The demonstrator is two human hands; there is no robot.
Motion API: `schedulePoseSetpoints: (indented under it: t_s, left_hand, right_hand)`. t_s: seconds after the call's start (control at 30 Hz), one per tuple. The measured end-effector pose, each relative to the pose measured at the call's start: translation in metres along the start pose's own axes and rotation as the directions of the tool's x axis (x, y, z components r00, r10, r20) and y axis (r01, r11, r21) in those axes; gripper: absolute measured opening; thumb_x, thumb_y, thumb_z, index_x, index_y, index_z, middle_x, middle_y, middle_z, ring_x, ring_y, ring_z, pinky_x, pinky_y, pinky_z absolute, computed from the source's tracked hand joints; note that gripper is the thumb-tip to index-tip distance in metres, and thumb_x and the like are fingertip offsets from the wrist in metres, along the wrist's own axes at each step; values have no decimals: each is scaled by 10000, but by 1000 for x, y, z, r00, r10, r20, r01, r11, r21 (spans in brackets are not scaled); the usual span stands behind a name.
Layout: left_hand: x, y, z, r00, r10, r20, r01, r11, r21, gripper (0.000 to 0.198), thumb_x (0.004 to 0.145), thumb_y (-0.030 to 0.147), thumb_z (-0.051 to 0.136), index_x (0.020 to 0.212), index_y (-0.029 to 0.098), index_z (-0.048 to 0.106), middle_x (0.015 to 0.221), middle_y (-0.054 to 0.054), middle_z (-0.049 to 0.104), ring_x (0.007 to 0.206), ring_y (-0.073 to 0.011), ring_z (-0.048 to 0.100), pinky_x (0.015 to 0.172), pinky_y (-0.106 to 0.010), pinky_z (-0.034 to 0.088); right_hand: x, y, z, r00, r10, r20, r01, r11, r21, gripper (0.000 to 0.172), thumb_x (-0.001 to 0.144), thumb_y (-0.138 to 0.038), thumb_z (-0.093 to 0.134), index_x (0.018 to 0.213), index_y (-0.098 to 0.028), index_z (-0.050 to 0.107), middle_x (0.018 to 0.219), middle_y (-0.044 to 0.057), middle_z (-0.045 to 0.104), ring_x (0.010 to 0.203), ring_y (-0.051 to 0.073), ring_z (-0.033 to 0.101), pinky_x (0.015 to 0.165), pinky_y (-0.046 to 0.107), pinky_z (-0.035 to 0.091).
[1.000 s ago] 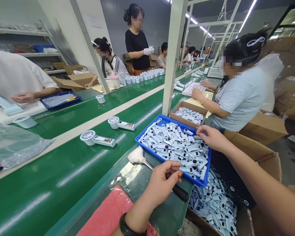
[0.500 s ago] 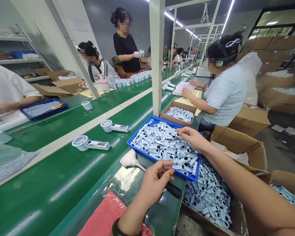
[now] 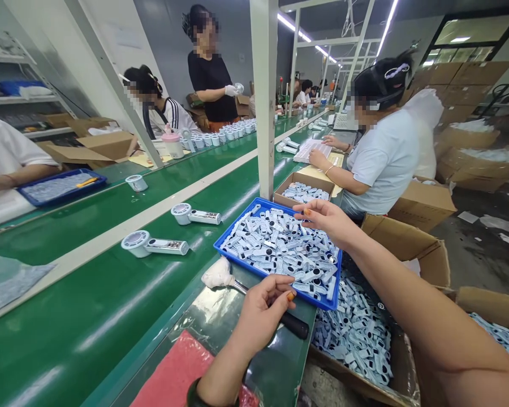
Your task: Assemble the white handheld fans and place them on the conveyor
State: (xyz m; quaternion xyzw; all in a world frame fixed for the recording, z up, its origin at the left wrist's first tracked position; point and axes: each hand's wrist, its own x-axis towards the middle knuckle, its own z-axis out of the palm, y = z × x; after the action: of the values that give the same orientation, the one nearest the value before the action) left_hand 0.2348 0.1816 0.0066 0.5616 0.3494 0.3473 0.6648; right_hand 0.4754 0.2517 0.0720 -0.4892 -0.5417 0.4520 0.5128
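Observation:
My right hand [image 3: 324,221] hovers over the far right part of a blue tray [image 3: 217,246], fingers stretched out and apart, with nothing visible in them. The tray is heaped with small pale blue plastic strips [image 3: 275,240], many with a dark oval. Near the tray's front edge is my left hand [image 3: 266,310], its fingers loosely bent and the thumb apart from them; I see nothing held. Under that hand lies a tool with a black handle [image 3: 294,325], a metal shaft and a white wrapped head [image 3: 218,273]. The left hand hides part of its shaft.
Two pale blue handheld units [image 3: 166,245] lie on the green belt [image 3: 110,294]. A pink packet [image 3: 173,367] rests near me. Right of the bench stands a carton full of similar strips [image 3: 356,333]. A white post [image 3: 264,102] rises behind the tray. Co-workers [image 3: 382,147] sit along the line.
My right hand's fingers have spread from a near pinch and lifted slightly off the strips. The left hand keeps its pose. The whole view has shifted a little.

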Motion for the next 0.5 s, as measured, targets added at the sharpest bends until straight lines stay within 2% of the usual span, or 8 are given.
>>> schedulePoseSetpoints:
  t_s: [0.1,0.2,0.37,0.43,0.5]
  left_hand:
    - [0,-1,-1,1000,-5,-5,5,1000,2,384,829,448,746,1083,164,704,935,-90,681,746,-200,683,732,-327,560]
    - [-1,0,0,1000,-2,-11,2,1000,9,387,818,452,760,1070,162,712,922,-90,688,737,-195,681,734,-320,559]
    - [-1,3,1,1000,-1,-27,1,1000,3,397,800,456,785,1055,158,717,910,-85,698,722,-181,681,720,-293,550]
    - [0,3,1,1000,3,-27,-3,1000,1,398,798,451,789,1056,158,717,907,-85,701,720,-179,681,715,-287,546]
    - [0,3,1,1000,2,-28,-2,1000,1,399,794,445,791,1058,156,716,904,-84,701,719,-178,683,710,-282,540]
  right_hand:
    - [-22,10,-24,999,-19,-31,9,961,-277,353,825,-568,728,911,-241,628,1178,86,703,1032,284,676,918,465,510]
    - [-45,24,-32,1000,-25,-7,19,887,-461,220,886,-467,620,911,-248,620,1061,71,717,1020,287,662,899,462,501]
    - [-59,36,-14,994,-58,94,103,789,-606,59,905,-263,561,884,-249,614,1181,63,691,1164,283,613,960,457,459]
    - [-56,39,-5,987,-71,143,147,755,-639,69,891,-201,576,874,-247,624,1174,58,691,1213,284,590,985,447,434]
    - [-50,42,3,986,-73,151,154,750,-643,82,887,-179,582,880,-246,629,1133,55,698,1178,280,605,960,429,438]
